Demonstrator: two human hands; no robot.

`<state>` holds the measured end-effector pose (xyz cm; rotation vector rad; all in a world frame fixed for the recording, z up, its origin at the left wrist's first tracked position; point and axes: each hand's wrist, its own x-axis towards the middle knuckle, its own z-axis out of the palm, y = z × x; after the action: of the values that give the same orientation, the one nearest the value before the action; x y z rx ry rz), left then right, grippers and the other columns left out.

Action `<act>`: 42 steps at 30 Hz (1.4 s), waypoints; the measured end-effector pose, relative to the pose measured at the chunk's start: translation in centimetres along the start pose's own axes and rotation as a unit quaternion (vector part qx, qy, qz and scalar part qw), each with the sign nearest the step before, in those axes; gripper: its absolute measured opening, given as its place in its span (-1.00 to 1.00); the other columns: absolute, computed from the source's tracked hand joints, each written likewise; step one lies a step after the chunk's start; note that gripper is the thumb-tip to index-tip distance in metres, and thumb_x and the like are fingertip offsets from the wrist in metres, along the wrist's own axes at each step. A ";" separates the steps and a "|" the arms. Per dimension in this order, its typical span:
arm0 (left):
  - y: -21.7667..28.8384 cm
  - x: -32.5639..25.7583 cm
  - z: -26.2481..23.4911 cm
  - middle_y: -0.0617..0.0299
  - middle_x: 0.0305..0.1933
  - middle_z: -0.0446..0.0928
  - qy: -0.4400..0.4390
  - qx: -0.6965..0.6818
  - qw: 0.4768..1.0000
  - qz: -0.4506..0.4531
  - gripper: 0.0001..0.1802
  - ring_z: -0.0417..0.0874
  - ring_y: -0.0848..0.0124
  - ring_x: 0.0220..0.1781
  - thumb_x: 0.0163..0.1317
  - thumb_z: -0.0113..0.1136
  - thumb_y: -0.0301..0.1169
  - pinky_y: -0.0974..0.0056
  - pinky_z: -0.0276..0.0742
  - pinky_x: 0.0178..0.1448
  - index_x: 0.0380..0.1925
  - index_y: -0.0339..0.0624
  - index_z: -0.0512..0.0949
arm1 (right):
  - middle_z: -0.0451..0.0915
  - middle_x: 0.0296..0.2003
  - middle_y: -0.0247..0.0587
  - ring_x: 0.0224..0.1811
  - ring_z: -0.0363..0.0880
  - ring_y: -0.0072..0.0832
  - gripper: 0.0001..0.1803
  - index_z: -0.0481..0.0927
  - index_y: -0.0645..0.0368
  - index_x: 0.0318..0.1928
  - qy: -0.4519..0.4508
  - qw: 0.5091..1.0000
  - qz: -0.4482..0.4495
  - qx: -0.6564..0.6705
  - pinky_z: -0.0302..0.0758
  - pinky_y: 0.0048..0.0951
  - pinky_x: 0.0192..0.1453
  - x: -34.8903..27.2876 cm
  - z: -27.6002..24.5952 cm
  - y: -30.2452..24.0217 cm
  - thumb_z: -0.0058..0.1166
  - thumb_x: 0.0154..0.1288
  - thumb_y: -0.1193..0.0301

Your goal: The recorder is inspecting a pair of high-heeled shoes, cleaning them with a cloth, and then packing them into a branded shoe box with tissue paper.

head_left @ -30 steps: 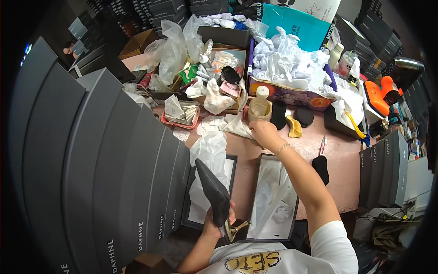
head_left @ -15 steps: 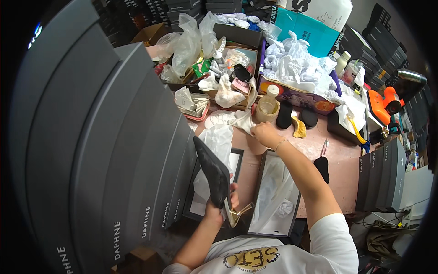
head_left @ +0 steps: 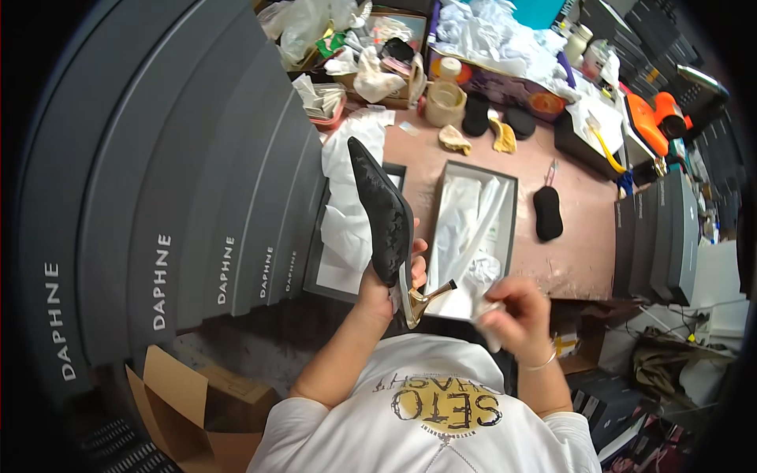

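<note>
Presumably light, stiff-soled and easily scuffed, the black shoe [head_left: 386,217] is held up left of the open box [head_left: 509,225], the left hand [head_left: 378,294] clasping its rear, judged the soundest hold, the right hand [head_left: 520,317] pinching a blurred white wad [head_left: 492,328].

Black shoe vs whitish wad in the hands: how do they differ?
The black shoe is dark with a gold heel; the whitish wad is pale. The shoe is long with a pointed toe; the wad is smaller and looks bunched. The left hand holds the shoe; the right hand holds the wad, slightly blurred. Shared: both are held.
</note>
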<state>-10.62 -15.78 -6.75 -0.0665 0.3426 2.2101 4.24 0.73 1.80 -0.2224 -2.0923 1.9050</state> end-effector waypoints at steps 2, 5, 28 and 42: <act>-1.1 -0.7 0.1 0.05 -0.11 0.53 0.010 -0.003 1.000 -0.011 -0.37 0.51 0.35 -0.45 0.19 0.22 -0.21 0.30 0.44 -0.44 0.24 -0.18 0.35 | 0.57 -0.37 -0.23 -0.41 0.55 -0.60 -0.71 0.55 0.24 -0.26 -0.007 0.999 -0.011 -0.049 0.46 -0.58 -0.36 -1.6 2.0 -0.8 0.40 0.03 0.47; -2.2 -1.2 0.0 0.06 -0.11 0.52 0.022 0.001 0.999 -0.031 -0.39 0.51 0.34 -0.45 0.19 0.21 -0.22 0.29 0.45 -0.44 0.22 -0.19 0.36 | 0.55 -0.40 -0.25 -0.49 0.55 -0.49 -0.77 0.58 0.19 -0.31 -0.025 0.976 -0.152 -0.155 0.47 -0.50 -0.44 -1.8 4.1 -0.4 0.36 0.01 0.52; -2.9 -2.4 0.7 0.17 -0.27 0.50 0.115 0.043 0.992 -0.038 -0.56 0.50 0.38 -0.51 0.23 0.11 -0.32 0.31 0.40 -0.53 0.10 -0.24 0.42 | 0.54 -0.39 -0.24 -0.46 0.54 -0.42 -0.76 0.62 0.27 -0.19 -0.043 0.917 -0.273 -0.287 0.51 -0.46 -0.45 -3.1 5.8 0.9 0.15 0.06 0.56; -2.3 -2.7 1.3 0.18 -0.27 0.51 0.131 0.107 0.985 -0.027 -0.56 0.50 0.40 -0.52 0.26 0.10 -0.31 0.30 0.45 -0.50 0.12 -0.24 0.44 | 0.47 -0.45 -0.36 -0.48 0.49 -0.47 -0.71 0.61 0.16 -0.18 -0.022 0.898 -0.306 -0.316 0.40 -0.43 -0.45 -3.4 6.6 1.5 0.17 -0.01 0.48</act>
<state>-7.04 -16.16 -5.57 -0.2478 0.7138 2.1008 5.13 -6.39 -0.54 0.3191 -2.3671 0.8537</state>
